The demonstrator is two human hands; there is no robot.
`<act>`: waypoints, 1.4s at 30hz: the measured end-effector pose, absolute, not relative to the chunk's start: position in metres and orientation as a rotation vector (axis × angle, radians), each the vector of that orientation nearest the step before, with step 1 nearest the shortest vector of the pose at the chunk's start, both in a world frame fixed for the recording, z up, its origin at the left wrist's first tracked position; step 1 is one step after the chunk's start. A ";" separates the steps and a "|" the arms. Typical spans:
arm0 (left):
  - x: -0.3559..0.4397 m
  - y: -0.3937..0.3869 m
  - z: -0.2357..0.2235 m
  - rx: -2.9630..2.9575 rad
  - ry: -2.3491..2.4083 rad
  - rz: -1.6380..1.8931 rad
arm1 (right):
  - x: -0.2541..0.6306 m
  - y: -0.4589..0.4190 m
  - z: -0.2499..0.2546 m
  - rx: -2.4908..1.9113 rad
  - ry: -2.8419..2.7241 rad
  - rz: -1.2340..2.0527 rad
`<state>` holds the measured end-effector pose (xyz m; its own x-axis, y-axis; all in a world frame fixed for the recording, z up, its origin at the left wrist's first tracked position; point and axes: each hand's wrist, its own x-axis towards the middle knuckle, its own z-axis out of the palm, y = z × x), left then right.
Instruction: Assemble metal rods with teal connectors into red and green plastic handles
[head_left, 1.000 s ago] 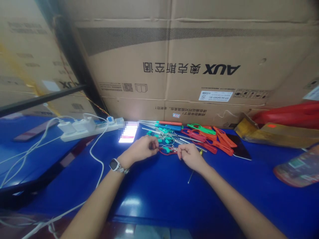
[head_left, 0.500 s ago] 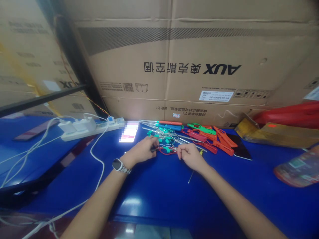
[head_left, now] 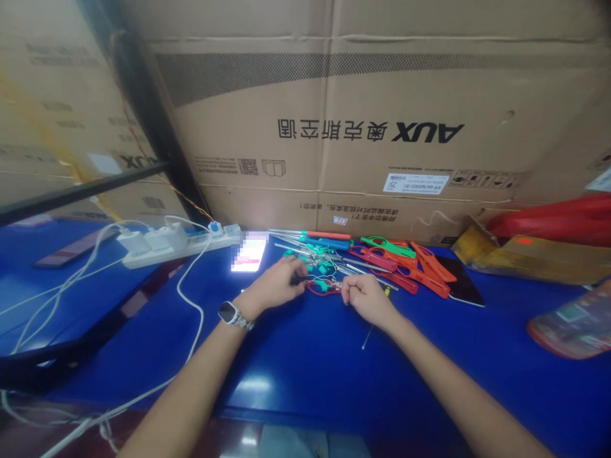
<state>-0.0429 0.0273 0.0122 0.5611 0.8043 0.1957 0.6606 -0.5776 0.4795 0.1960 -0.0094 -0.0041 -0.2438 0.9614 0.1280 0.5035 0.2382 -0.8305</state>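
My left hand (head_left: 285, 280), with a watch on its wrist, has its fingers curled down at the near left side of a pile of small green plastic parts (head_left: 312, 257). What its fingertips pinch is hidden. A thin red wire (head_left: 319, 293) loops from beside those fingertips across to my right hand (head_left: 365, 296). The right fingers are closed at the wire's far end, by small metallic bits too tiny to name. Under the right wrist, a thin rod (head_left: 366, 337) pokes out towards me, and a small yellow piece (head_left: 387, 291) shows beside the hand.
Behind the pile lie a red-handled tool (head_left: 331, 235), red and orange plastic handles (head_left: 420, 277) and a green one (head_left: 382, 245). A lit phone (head_left: 249, 254) and power strip (head_left: 184, 245) are left; a dark phone (head_left: 461, 286) and bottle (head_left: 573, 324) right. A large carton (head_left: 358, 83) stands behind.
My left fingers have shifted slightly and curled further over; a dark bit seen at their tips before is now hidden. The right hand keeps its closed grip. The view has drifted slightly.
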 end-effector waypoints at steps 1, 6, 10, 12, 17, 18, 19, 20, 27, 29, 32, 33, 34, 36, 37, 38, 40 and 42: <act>-0.043 0.027 0.012 2.452 1.204 0.568 | 0.196 -0.009 -0.004 -1.335 -1.854 0.890; -0.039 0.023 0.015 2.455 1.223 0.539 | 0.196 -0.009 -0.006 -1.325 -1.855 0.896; -0.037 0.022 0.017 2.445 1.221 0.533 | 0.196 -0.010 -0.005 -1.327 -1.849 0.905; -0.037 0.022 0.016 2.450 1.228 0.531 | 0.196 -0.010 -0.005 -1.327 -1.850 0.906; -0.036 0.022 0.014 2.533 1.395 0.497 | 0.196 -0.010 -0.006 -1.347 -1.852 0.907; -0.036 0.022 0.013 2.546 1.462 0.492 | 0.196 -0.010 -0.006 -1.347 -1.850 0.908; -0.035 0.022 0.013 2.552 1.521 0.487 | 0.196 -0.010 -0.005 -1.346 -1.849 0.910; -0.035 0.022 0.012 2.553 1.562 0.481 | 0.196 -0.010 -0.005 -1.344 -1.849 0.911; -0.037 0.022 0.014 2.537 1.436 0.466 | 0.196 -0.009 -0.006 -1.338 -1.847 0.905; -0.039 0.023 0.014 2.522 1.367 0.469 | 0.196 -0.009 -0.007 -1.337 -1.842 0.912; -0.042 0.025 0.014 2.504 1.309 0.431 | 0.196 -0.010 -0.007 -1.341 -1.832 0.927; -0.042 0.025 0.014 2.500 1.298 0.414 | 0.196 -0.010 -0.007 -1.340 -1.831 0.928; -0.042 0.026 0.013 2.496 1.289 0.400 | 0.196 -0.010 -0.006 -1.337 -1.831 0.926; -0.041 0.026 0.012 2.487 1.274 0.392 | 0.195 -0.010 -0.005 -1.332 -1.833 0.911; -0.040 0.026 0.012 2.484 1.265 0.395 | 0.195 -0.011 -0.005 -1.330 -1.832 0.902; -0.040 0.026 0.011 2.483 1.259 0.400 | 0.195 -0.011 -0.004 -1.327 -1.830 0.891; -0.039 0.027 0.010 2.487 1.254 0.410 | 0.194 -0.011 -0.004 -1.317 -1.826 0.859; -0.039 0.027 0.009 2.493 1.254 0.415 | 0.194 -0.010 -0.004 -1.303 -1.819 0.826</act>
